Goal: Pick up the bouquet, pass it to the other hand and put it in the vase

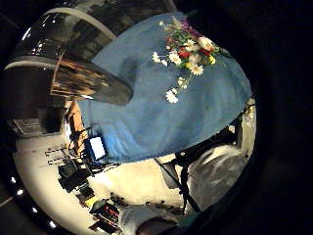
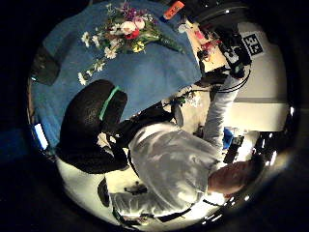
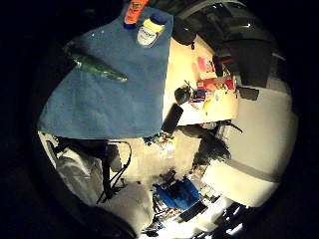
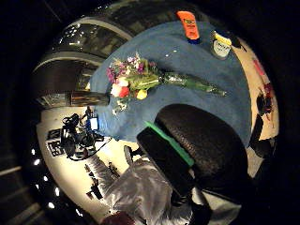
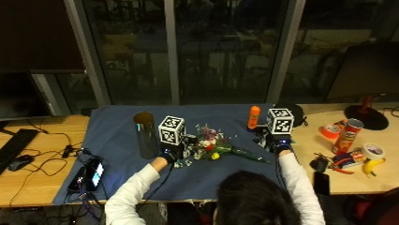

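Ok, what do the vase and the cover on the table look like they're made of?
The vase looks like glass or clear plastic, dark-tinted: it is see-through with a glossy sheen, though which of the two is open. The table cover looks like woven cloth, matte blue, with no shine.

Cloth [image 5: 124,168]: you have dark blue over a light wooden table [image 5: 37,173].
Bouquet [image 5: 209,146]: white, pink, red and yellow blooms for you, with green stems.
Vase [image 5: 145,134]: you see dark, smoky glass.
Left hand [image 5: 169,153]: your glove is black.
Right hand [image 5: 278,142]: black glove too.
Sleeves [image 5: 134,194]: yours are white.
Tube [image 5: 253,116]: orange, beside your right hand.
Crisp can [image 5: 347,136]: red.
Banana [image 5: 373,167]: yellow.
Tape roll [image 5: 374,151]: white, at your far right.
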A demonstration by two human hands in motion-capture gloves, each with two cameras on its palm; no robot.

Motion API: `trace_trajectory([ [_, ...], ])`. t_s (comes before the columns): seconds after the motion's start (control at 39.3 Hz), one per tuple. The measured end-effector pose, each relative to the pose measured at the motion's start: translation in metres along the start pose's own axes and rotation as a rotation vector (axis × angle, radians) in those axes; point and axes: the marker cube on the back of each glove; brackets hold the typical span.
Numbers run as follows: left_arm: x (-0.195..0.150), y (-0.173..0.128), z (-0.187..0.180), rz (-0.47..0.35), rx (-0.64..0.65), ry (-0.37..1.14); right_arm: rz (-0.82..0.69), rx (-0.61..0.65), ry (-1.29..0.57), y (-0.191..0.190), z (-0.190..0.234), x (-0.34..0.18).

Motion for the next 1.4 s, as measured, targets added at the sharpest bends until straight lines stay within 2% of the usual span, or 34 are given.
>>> trace_trajectory([
  [0.13, -0.008, -0.009, -0.005, -0.017, -0.007, 0.012, 0.004, 0.004, -0.004, 0.002, -0.004, 0.003],
  [0.2, -0.014, -0.011, -0.009, 0.004, -0.035, -0.006, 0.003, 0.006, -0.032, 0.008, -0.012, -0.002],
  [0.33, -0.033, 0.004, -0.02, 0.013, -0.119, -0.086, -0.048, 0.01, -0.063, 0.014, -0.027, -0.021],
  [0.51, -0.054, 0.031, -0.035, -0.045, -0.06, -0.1, -0.1, 0.038, -0.036, 0.024, -0.044, -0.045],
  [0.71, -0.062, 0.036, -0.027, -0.057, -0.054, -0.063, -0.119, 0.02, -0.015, 0.035, -0.054, -0.038],
  [0.92, -0.065, 0.035, -0.02, -0.05, -0.046, -0.046, -0.073, 0.002, -0.018, 0.011, -0.055, -0.011],
  [0.99, -0.063, 0.031, -0.018, -0.043, -0.026, -0.021, -0.039, -0.018, -0.036, -0.007, -0.046, -0.002],
  [1.12, -0.055, 0.026, -0.022, -0.016, 0.04, 0.027, 0.01, -0.042, -0.064, -0.052, -0.007, 0.015],
  [1.22, -0.049, 0.016, -0.03, 0.01, 0.155, 0.079, 0.042, -0.171, -0.107, -0.083, 0.042, 0.026],
  [1.4, -0.044, 0.01, -0.032, 0.012, 0.16, 0.099, 0.098, -0.253, -0.136, -0.076, 0.094, 0.019],
])
